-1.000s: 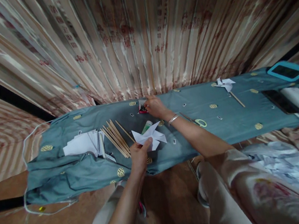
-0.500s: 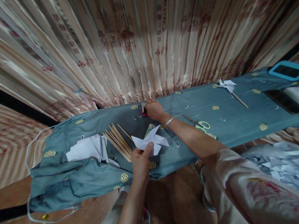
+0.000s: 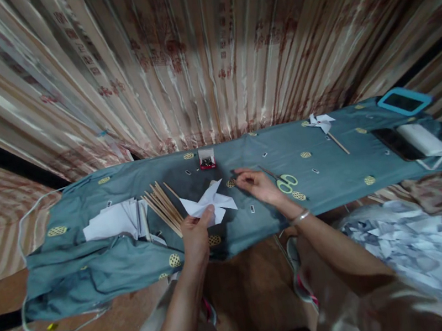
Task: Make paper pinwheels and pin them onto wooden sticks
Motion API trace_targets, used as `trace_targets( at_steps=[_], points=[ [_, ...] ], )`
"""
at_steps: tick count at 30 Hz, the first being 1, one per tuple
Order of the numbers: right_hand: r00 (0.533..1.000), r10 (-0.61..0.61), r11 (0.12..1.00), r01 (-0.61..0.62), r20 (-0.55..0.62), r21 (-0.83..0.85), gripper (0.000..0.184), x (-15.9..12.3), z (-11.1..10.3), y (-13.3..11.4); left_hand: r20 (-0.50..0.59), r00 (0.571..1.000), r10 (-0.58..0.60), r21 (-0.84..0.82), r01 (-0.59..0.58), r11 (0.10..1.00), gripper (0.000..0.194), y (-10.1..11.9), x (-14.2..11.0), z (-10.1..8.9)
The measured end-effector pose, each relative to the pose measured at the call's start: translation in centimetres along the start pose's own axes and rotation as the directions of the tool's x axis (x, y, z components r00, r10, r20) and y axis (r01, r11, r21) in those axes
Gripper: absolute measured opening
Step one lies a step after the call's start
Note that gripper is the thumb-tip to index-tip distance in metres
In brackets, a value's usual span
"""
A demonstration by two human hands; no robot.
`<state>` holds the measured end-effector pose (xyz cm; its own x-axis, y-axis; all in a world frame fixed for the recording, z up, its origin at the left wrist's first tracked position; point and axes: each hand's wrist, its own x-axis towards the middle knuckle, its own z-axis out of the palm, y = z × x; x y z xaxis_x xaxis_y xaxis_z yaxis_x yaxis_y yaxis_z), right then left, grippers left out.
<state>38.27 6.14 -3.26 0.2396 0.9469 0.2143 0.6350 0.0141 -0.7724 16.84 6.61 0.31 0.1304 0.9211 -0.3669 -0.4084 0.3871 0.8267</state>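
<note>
White paper pinwheel with pointed blades was positioned on the near side of the small, open red box, above the grey-green patterned cloth. The left hand gripped the pinwheel firmly, thumb on top and fingers underneath. The right hand was located near and to the right of the box, clear of the pinwheel, its fingers curled to a narrow gap; whether it held anything could not be determined. The pale wooden sticks lay bundled to the near left of the box, with the stacked white paper sheets farther left. The green-handled scissors lay to the near right of the box.
</note>
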Motion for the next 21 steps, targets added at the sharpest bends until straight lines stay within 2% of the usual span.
trace_targets(
  at_steps=[3,6,11,14,17,21],
  points=[
    [0.998,0.006,1.000,-0.007,0.067,0.024,0.012,-5.3,-1.2,1.8,0.026,1.000,-0.008,0.018,0.007,1.000,0.044,-0.6,-0.4,0.7],
    [0.998,-0.028,0.998,0.030,0.057,-0.048,0.012,-7.9,-1.5,2.5,0.041,0.999,-0.019,0.031,0.018,0.999,0.044,-1.4,-0.6,1.5],
    [0.999,-0.038,0.994,0.041,0.036,-0.105,0.013,-8.3,-2.0,2.4,0.035,0.999,-0.010,0.036,0.009,0.999,0.048,-2.4,-0.1,2.6],
    [1.000,-0.027,0.989,0.025,-0.011,-0.145,0.019,-8.1,-2.5,1.8,0.046,0.999,0.008,0.027,-0.009,1.000,0.046,-2.6,0.4,3.2],
    [0.997,-0.070,0.974,0.059,-0.043,-0.218,0.016,-8.0,-2.6,0.8,0.065,0.997,0.035,0.031,-0.037,0.999,0.042,-2.8,0.7,3.6],
    [0.993,-0.111,0.928,0.119,0.043,-0.354,0.013,-7.7,-1.7,-0.3,0.105,0.994,0.037,0.045,-0.042,0.998,0.039,-3.2,0.7,3.9]
  ],
)
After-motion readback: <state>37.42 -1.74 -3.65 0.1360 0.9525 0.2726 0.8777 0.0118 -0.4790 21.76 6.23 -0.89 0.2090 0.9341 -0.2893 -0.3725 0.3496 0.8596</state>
